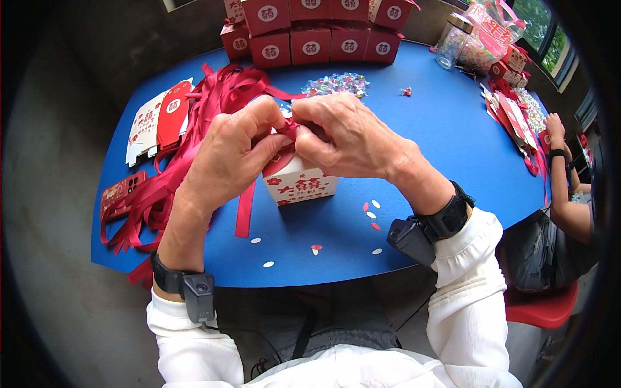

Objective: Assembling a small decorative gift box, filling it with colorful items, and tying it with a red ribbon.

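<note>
A small red and white gift box point(301, 186) stands upright on the blue table in front of me. Both my hands meet over its top. Between the fingertips of my left hand point(236, 145) and my right hand point(349, 132) a dark red ribbon is pinched at the top of the box. One ribbon tail point(244, 213) hangs down along the box's left side onto the table. My fingers are closed and hide most of the lid and the part of the ribbon being gripped.
A heap of red ribbons point(217, 110) lies left, beside flat box blanks point(154, 119) and a red phone point(123, 194). Wrapped candies point(339, 84) lie behind my hands. Finished red boxes point(310, 44) are stacked at the back. A lidded jar point(454, 40) stands far right, near another person's hand point(554, 129).
</note>
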{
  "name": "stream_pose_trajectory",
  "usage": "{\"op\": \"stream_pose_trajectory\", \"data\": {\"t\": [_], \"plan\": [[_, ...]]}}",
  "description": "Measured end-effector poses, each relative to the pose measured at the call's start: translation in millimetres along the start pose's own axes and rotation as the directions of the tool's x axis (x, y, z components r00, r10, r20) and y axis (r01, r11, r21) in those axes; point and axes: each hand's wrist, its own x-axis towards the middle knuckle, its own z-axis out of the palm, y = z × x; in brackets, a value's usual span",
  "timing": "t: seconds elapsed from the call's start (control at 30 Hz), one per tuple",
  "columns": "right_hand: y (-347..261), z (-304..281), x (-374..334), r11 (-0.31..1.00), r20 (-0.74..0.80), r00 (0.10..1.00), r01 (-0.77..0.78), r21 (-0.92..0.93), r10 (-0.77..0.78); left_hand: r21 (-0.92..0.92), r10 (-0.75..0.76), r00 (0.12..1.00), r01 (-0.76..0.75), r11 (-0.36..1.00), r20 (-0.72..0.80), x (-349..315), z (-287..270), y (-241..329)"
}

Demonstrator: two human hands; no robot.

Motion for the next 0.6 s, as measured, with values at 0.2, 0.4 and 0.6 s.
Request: {"op": "stream_pose_trajectory", "data": {"t": [0.2, 0.4, 0.6], "plan": [[-4.5, 5.6, -1.9, 0.997, -0.05, 0.996, -0.066, 0.041, 0.068, -0.099, 0.174, 0.984, -0.17, 0.98, 0.036, -0.4, -5.4, -10.1], [-3.4, 6.9, -0.3, 0.992, -0.059, 0.991, -0.117, 0.046, 0.12, -0.186, 0.142, 0.989, -0.133, 0.974, 0.037, -4.6, -4.5, -14.6], [3.4, 13.1, -2.0, 0.993, -0.066, 0.991, -0.115, 0.038, 0.117, -0.144, 0.098, 0.99, -0.082, 0.986, 0.102, -5.3, -10.4, -15.7]]}}
